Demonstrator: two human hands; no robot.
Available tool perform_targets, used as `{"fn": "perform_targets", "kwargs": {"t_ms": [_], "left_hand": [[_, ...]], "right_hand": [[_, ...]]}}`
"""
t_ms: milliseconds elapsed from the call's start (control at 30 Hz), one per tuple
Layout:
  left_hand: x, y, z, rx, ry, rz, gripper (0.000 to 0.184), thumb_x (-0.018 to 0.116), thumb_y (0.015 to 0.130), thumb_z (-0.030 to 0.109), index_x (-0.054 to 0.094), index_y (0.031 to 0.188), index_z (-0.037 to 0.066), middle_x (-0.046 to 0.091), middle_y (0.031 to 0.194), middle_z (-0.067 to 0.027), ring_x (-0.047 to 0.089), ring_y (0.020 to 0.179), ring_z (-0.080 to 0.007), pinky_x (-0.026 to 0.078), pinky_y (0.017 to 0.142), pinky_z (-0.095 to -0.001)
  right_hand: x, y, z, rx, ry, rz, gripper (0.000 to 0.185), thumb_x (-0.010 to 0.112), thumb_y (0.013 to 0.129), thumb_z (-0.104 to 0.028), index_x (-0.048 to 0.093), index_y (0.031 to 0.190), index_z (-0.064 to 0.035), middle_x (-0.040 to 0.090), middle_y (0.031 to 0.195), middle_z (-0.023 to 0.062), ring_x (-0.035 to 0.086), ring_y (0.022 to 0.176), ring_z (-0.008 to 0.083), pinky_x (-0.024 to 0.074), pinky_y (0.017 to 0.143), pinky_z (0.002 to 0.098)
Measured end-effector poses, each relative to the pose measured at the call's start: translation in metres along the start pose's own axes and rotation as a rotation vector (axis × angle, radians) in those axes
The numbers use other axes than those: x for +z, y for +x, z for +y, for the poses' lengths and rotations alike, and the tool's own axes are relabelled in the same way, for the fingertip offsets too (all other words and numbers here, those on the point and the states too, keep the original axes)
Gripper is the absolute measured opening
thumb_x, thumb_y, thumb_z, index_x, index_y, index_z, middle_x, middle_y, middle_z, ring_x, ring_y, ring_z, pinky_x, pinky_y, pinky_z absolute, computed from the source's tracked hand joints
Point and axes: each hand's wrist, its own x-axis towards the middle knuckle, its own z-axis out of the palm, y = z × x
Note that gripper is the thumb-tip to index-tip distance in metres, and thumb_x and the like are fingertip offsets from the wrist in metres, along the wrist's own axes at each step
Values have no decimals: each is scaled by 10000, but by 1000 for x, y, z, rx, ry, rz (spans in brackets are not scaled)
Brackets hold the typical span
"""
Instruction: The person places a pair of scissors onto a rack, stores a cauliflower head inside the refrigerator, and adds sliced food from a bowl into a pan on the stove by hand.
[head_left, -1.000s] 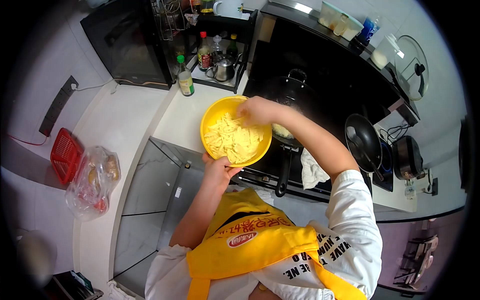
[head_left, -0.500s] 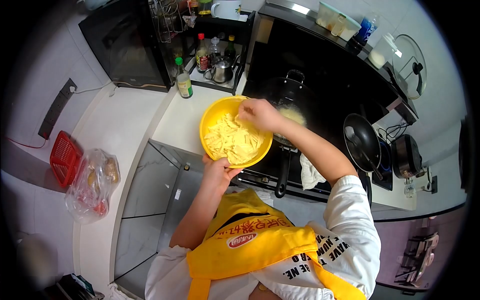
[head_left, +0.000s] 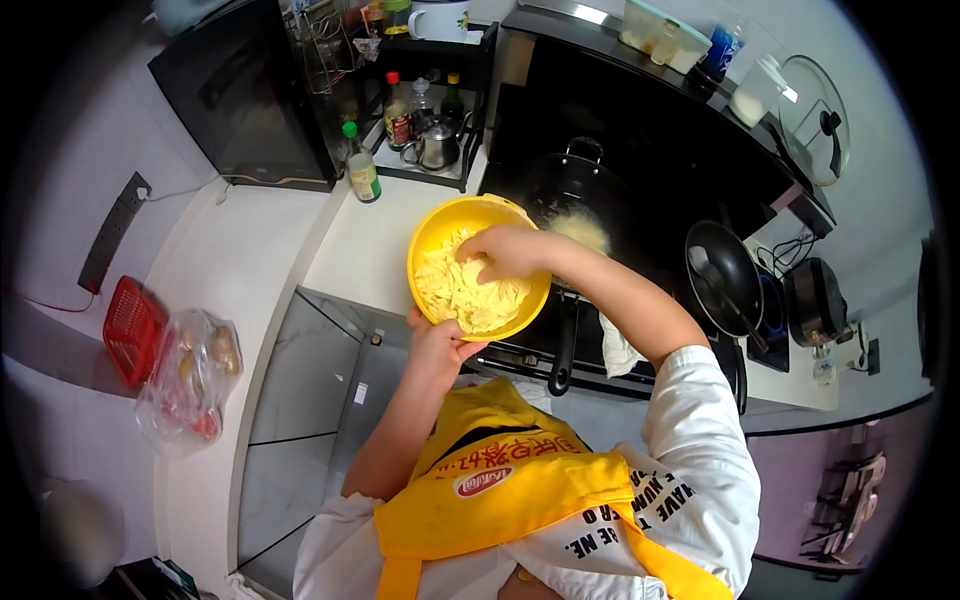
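My left hand [head_left: 438, 352] grips the near rim of a yellow bowl [head_left: 428, 232], thumb on top and fingers beneath. Pale yellow strips [head_left: 478, 302], seemingly coated with something moist, fill the bowl. Over them reaches my right hand [head_left: 503, 253], its curved fingers apart and touching the strips; its fingertips are partly hidden. To the right of the bowl, a black wok [head_left: 562, 180] stands on the stove. Some pale, frothy food [head_left: 580, 232] lies in it, partly behind my right forearm. The wok's long handle [head_left: 564, 345] points towards me.
Beyond the bowl are a green-capped bottle [head_left: 361, 170] and a rack [head_left: 472, 150] with bottles and a steel pot [head_left: 436, 146]. A second pan [head_left: 715, 265] stands at the right. At left lie a red basket [head_left: 130, 325] and a plastic bag [head_left: 195, 375].
My right hand has moved left and down from the bowl's far right rim into the strips. My left hand still holds the bowl, which has shifted slightly right.
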Motion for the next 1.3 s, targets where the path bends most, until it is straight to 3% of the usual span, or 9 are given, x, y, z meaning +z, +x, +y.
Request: {"fn": "perform_targets", "kwargs": {"t_ms": [167,267,433,667,767,833,967,1067,1300], "left_hand": [[9,-3,2,-43,-31,105,677,434,767,-84,211,1362,149,432,1353,-175,566,1150,-384,541,871,-545],[7,0,5,-55,-57,111,657,436,769,-85,281,1361,152,461,1348,-157,558,1164,-378,523,892,-555],[-1,5,5,-43,-66,129,640,437,771,-92,342,1365,129,479,1342,-153,551,1183,-363,519,903,-560],[0,6,6,-35,-89,121,664,438,777,-112,302,1377,136,463,1348,-171,548,1180,-378,515,917,-557],[1,2,7,-41,-67,133,707,444,771,-113,243,1394,152,439,1357,-177,545,1178,-381,512,918,-559],[1,0,8,-38,-54,155,734,450,768,-109,204,1404,162,423,1364,-178,542,1177,-384,510,917,-562],[3,-4,7,-19,-52,126,789,465,754,-97,119,1406,182,377,1383,-175,537,1173,-400,506,916,-570],[5,-4,4,9,-37,107,763,454,751,-96,138,1389,176,394,1367,-182,560,1150,-390,522,897,-560],[5,0,3,37,8,79,699,433,759,-88,166,1355,160,425,1334,-190,597,1109,-372,569,817,-524]], "right_hand": [[-1,-5,25,-38,99,95,347,761,760,-211,643,1041,-45,678,891,125,650,841,247,494,756,351],[-18,-15,37,66,672,255,250,728,835,-162,620,1005,-13,660,844,33,619,774,99,509,673,270],[-43,-51,101,439,938,563,201,701,858,-133,614,1005,-26,654,856,43,640,715,117,544,620,243],[19,-51,208,771,758,809,209,675,827,-67,645,1011,28,675,845,131,665,742,244,545,643,349],[16,-43,209,691,50,672,264,682,822,-129,645,1024,38,690,918,167,674,839,306,542,766,379],[8,-37,169,465,69,843,261,668,838,-176,659,1033,-2,695,933,173,673,881,319,527,802,383],[-12,-34,38,161,171,612,186,648,818,-167,679,958,-48,694,889,141,687,832,289,539,711,374],[10,-18,1,329,-476,2,223,688,760,-216,680,930,-72,695,832,124,686,795,301,541,674,406],[24,-5,8,140,-415,98,365,697,725,-150,630,1077,-84,681,873,133,677,834,318,535,711,423]]}}
